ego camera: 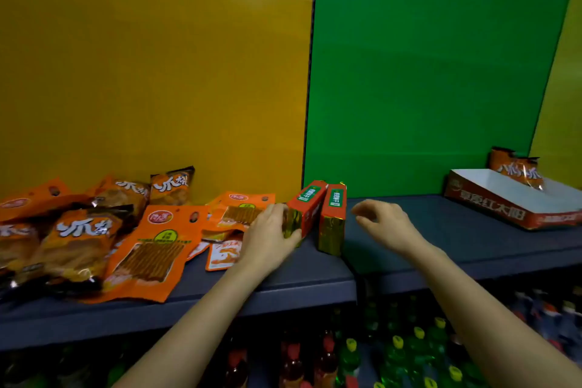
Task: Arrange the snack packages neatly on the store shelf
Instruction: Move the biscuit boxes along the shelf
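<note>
Step in hand, as I read it: squaring up the two foil-ended orange packs at the seam between the yellow panel and the green panel. The left hand has its grip wrapped round the gold-foil near end of the left pack. The right hand hovers just beside the right pack, its grip spread, fingers loosely curled, holding nothing and not touching the pack. Both packs stand on edge on the shelf, side by side. They look to meet at the back and splay apart at the front, so they aren't parallel. To do it well, lay the right hand flat on the right pack's outer face as a stop, then swing the left pack's near end in until the long faces sit flush. The packs are narrow and probably tippy, so push low, not at the top edge. Line up the foil ends with each other and square them to the shelf's front lip. Risk: the heap of flat pouches lies right against the left wrist, and a dragged wrist could pull them along. The cardboard tray at far right is well apart and not in play.
</note>
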A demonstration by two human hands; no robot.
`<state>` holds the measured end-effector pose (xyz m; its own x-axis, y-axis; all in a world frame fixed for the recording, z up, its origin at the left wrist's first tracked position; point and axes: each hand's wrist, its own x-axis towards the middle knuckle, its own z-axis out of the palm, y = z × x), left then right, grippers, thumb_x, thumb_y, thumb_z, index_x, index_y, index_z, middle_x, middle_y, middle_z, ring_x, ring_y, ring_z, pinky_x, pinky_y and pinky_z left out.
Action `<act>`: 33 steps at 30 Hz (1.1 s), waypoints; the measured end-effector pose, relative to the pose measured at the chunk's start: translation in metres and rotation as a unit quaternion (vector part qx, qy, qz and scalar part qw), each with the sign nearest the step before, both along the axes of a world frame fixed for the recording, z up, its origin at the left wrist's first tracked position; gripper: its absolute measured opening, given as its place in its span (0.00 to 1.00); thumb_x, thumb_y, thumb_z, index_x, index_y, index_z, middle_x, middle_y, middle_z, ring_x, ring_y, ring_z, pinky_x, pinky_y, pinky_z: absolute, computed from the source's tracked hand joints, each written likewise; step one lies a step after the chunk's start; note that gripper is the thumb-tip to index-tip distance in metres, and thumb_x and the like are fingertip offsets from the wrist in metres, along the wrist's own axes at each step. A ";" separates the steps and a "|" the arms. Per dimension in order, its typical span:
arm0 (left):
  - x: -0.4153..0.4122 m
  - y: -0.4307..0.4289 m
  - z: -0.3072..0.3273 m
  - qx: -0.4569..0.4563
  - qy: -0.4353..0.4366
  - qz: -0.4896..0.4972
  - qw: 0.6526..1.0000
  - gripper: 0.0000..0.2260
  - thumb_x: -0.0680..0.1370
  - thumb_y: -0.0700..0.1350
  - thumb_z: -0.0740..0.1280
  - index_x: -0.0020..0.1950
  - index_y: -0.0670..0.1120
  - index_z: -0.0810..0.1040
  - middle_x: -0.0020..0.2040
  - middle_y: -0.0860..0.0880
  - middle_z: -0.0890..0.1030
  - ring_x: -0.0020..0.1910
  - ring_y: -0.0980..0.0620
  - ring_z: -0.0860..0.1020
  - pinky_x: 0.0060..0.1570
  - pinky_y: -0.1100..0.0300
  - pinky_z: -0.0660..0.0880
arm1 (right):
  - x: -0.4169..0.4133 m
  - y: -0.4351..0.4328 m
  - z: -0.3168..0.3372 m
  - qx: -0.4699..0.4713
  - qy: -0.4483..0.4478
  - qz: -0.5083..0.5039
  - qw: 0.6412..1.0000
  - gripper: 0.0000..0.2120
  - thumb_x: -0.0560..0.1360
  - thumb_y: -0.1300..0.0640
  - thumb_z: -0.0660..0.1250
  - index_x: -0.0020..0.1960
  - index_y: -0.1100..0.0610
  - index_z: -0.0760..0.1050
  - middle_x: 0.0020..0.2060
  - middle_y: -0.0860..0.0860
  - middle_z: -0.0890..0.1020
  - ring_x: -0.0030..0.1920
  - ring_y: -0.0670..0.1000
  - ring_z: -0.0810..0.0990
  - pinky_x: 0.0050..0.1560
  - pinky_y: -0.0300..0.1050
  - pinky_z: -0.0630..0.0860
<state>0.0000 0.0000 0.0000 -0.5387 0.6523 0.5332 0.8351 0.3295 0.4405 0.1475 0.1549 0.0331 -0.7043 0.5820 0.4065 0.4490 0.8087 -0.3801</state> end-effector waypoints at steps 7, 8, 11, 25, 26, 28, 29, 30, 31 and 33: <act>-0.020 0.044 -0.002 -0.024 0.002 0.064 0.998 0.31 0.73 0.58 0.67 0.70 0.48 0.61 0.68 0.50 0.70 0.65 0.49 0.71 0.57 0.54 0.72 | -0.031 0.070 -0.004 -0.029 -0.008 0.001 1.000 0.15 0.76 0.62 0.62 0.62 0.58 0.75 0.58 0.55 0.80 0.59 0.54 0.77 0.62 0.49 0.72; -0.022 0.047 -0.002 -0.020 0.006 0.070 0.997 0.31 0.73 0.58 0.67 0.70 0.48 0.61 0.68 0.50 0.70 0.66 0.49 0.71 0.57 0.54 0.71 | -0.037 0.079 -0.005 -0.034 -0.010 0.004 0.999 0.16 0.76 0.63 0.62 0.63 0.59 0.74 0.59 0.55 0.79 0.59 0.54 0.77 0.62 0.48 0.72; -0.029 0.056 -0.003 -0.010 0.009 0.079 0.997 0.31 0.72 0.58 0.68 0.69 0.49 0.62 0.67 0.51 0.71 0.65 0.50 0.72 0.57 0.55 0.71 | -0.055 0.105 -0.010 -0.065 -0.011 0.017 0.998 0.20 0.74 0.64 0.66 0.66 0.60 0.71 0.62 0.56 0.76 0.61 0.54 0.75 0.64 0.47 0.71; -0.038 0.071 -0.005 0.078 -0.150 0.087 0.982 0.30 0.65 0.52 0.77 0.62 0.48 0.70 0.61 0.49 0.77 0.56 0.53 0.74 0.56 0.59 0.71 | -0.113 0.185 -0.021 -0.358 -0.021 0.135 0.923 0.51 0.59 0.70 0.75 0.75 0.57 0.54 0.68 0.54 0.69 0.71 0.56 0.65 0.73 0.56 0.60; -0.037 0.071 -0.005 0.082 -0.157 0.085 0.980 0.29 0.65 0.51 0.77 0.62 0.48 0.71 0.60 0.50 0.77 0.55 0.55 0.73 0.56 0.60 0.71 | -0.114 0.189 -0.022 -0.376 -0.026 0.159 0.912 0.52 0.57 0.70 0.76 0.75 0.56 0.53 0.68 0.54 0.69 0.70 0.56 0.66 0.73 0.57 0.59; -0.036 0.073 -0.006 0.091 -0.166 0.083 0.978 0.29 0.65 0.50 0.77 0.62 0.48 0.71 0.59 0.51 0.76 0.54 0.56 0.72 0.56 0.61 0.71 | -0.116 0.196 -0.023 -0.412 -0.028 0.201 0.888 0.50 0.59 0.74 0.74 0.74 0.54 0.54 0.67 0.54 0.71 0.68 0.55 0.69 0.72 0.57 0.62; -0.036 0.074 -0.007 0.095 -0.172 0.084 0.977 0.30 0.65 0.50 0.77 0.63 0.48 0.70 0.59 0.52 0.76 0.54 0.56 0.72 0.57 0.60 0.71 | -0.117 0.200 -0.025 -0.427 -0.029 0.218 0.877 0.46 0.61 0.76 0.72 0.72 0.55 0.56 0.67 0.54 0.72 0.67 0.54 0.70 0.71 0.55 0.63; -0.035 0.074 -0.009 0.098 -0.181 0.085 0.975 0.31 0.65 0.49 0.78 0.64 0.48 0.69 0.58 0.53 0.74 0.55 0.56 0.72 0.58 0.60 0.71 | -0.116 0.201 -0.025 -0.434 -0.034 0.235 0.869 0.43 0.62 0.77 0.71 0.70 0.55 0.59 0.65 0.53 0.73 0.66 0.53 0.72 0.71 0.53 0.64; -0.034 0.075 -0.011 0.102 -0.189 0.085 0.973 0.32 0.64 0.49 0.78 0.64 0.48 0.68 0.57 0.54 0.73 0.56 0.56 0.72 0.59 0.59 0.71 | -0.116 0.203 -0.026 -0.435 -0.042 0.250 0.864 0.41 0.62 0.75 0.73 0.68 0.54 0.62 0.64 0.52 0.75 0.65 0.52 0.73 0.70 0.52 0.65; -0.034 0.076 -0.013 0.108 -0.203 0.081 0.970 0.31 0.64 0.47 0.78 0.62 0.49 0.68 0.56 0.55 0.73 0.57 0.54 0.74 0.58 0.59 0.72 | -0.113 0.205 -0.026 -0.428 -0.062 0.277 0.858 0.39 0.58 0.68 0.77 0.64 0.52 0.66 0.62 0.51 0.77 0.64 0.51 0.75 0.69 0.50 0.67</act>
<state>-0.0339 0.0760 -0.0130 -0.8187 0.4378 0.3715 0.5240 0.3049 0.7953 0.0341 0.3600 0.0068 -0.9762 0.1919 -0.1010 0.1657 0.3595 -0.9183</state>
